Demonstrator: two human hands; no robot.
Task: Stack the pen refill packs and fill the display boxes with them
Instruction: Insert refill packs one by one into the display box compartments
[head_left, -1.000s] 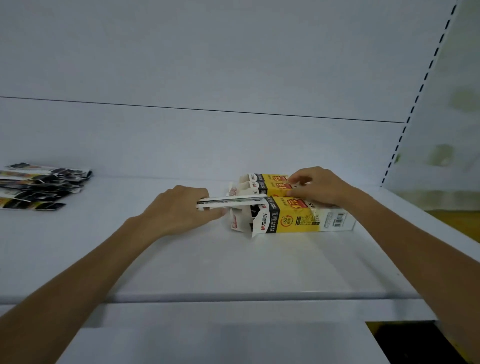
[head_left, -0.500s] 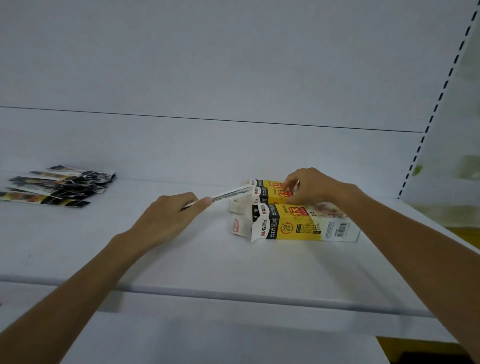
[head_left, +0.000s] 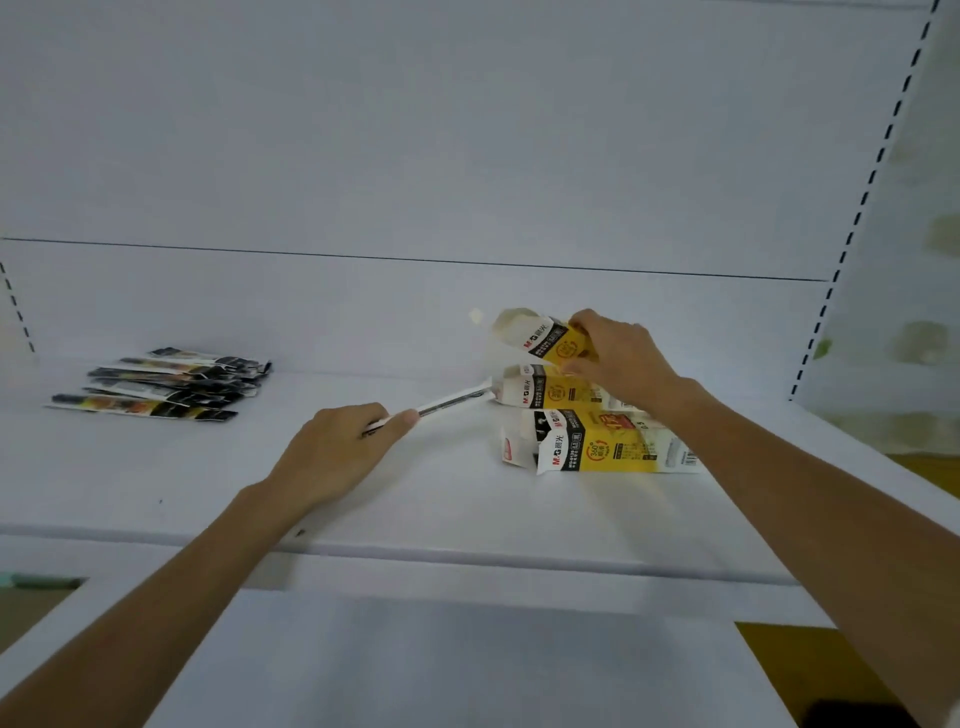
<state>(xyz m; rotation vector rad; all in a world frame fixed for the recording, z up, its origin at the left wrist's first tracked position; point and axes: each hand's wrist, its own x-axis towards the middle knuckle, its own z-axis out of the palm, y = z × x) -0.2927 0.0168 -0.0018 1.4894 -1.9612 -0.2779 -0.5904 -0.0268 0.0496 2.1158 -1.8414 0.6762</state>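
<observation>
1. My left hand (head_left: 337, 457) is over the front half of the shelf (head_left: 467, 519). Its fingers are curled round the rear end of one refill pack (head_left: 457, 400), with the thumb laid along the pack.
2. The pack has changed aim. A second ago its tip was at the mouth of the near display box (head_left: 597, 447). It now slants up and away, and its tip meets the open end of the middle display box (head_left: 540, 391). I cannot tell whether the tip is inside.
3. The near display box lies flat on the shelf, its flap open to the left.
4. My right hand (head_left: 618, 358) previously pressed flat on the boxes. It now pinches a third display box (head_left: 545, 340) at its right end, fingers curled over the top, and has raised it with the mouth tilted up and to the left.
5. Judgement: lifting this box uncovers the mouth below it, so the insertion can go ahead. Filling is at an early stage.
6. The loose pile of refill packs (head_left: 166, 387) lies at the far left of the shelf, well apart from the boxes and not yet loaded.
</observation>
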